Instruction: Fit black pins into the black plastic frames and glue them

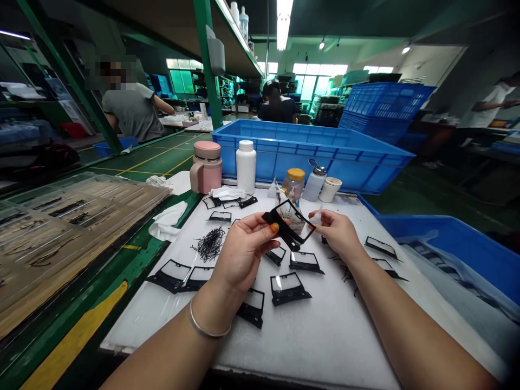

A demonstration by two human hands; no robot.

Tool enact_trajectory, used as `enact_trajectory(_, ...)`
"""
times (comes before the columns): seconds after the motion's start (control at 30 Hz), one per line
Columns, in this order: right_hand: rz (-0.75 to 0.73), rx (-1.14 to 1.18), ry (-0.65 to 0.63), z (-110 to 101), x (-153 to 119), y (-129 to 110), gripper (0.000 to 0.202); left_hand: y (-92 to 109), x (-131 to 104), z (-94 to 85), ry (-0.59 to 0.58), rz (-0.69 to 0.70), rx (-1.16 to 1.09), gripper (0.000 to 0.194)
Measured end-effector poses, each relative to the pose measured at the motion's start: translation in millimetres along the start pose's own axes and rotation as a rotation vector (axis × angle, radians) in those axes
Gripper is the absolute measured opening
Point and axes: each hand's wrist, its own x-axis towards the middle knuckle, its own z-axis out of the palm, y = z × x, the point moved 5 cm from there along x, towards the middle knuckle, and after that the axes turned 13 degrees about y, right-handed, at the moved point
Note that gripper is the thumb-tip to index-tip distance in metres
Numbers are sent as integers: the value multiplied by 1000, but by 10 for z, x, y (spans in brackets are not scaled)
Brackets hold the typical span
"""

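Observation:
My left hand (244, 252) pinches a black plastic frame (286, 230) with a rectangular opening, raised and tilted above the white work surface (325, 336). Close to the frame's right side, my right hand (337, 233) is closed on a small translucent white bottle (316, 218), partly hidden by the fingers. More black frames lie below and around both hands, among them one frame (289, 288) near the middle and another (381, 246) at the right. A pile of thin black strips (209, 244) rests left of my left hand.
A pink mug (207, 168), a white bottle (246, 168), a yellow-lidded jar (294, 184) and a pump bottle (316, 181) stand along the back. Behind them is a large blue crate (284, 146). A compartmented tray (81, 216) lies left, a blue bin (467, 233) right. Other people sit farther away.

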Motion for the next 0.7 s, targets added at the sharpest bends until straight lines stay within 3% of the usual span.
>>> enact_trajectory(0.13,36,100,42,-162,-3,-83,44,5,12,-16,16,32,60,14)
enact_trajectory(0.23,83,186,63,-335,-41,-209,39,36,28,-14,16,112,141,14)
enact_trajectory(0.33,175,290,-78,-407,-154,-378,31,92,-19,17,19,266,335,13)
enact_trajectory(0.4,254,354,-278,-343,-283,-494,37,150,-89,21,47,468,552,12)
enact_trajectory(0.47,316,408,-444,-237,-404,-575,45,213,-176,12,79,786,779,17)
enact_trajectory(0.5,338,437,-494,-185,-444,-596,50,211,-218,24,22,949,863,24)
enact_trajectory(0.6,379,516,-545,-70,-496,-610,52,119,-287,9,-199,1310,962,38)
enact_trajectory(0.7,394,571,-537,-35,-516,-638,45,35,-278,-47,-337,1460,988,48)
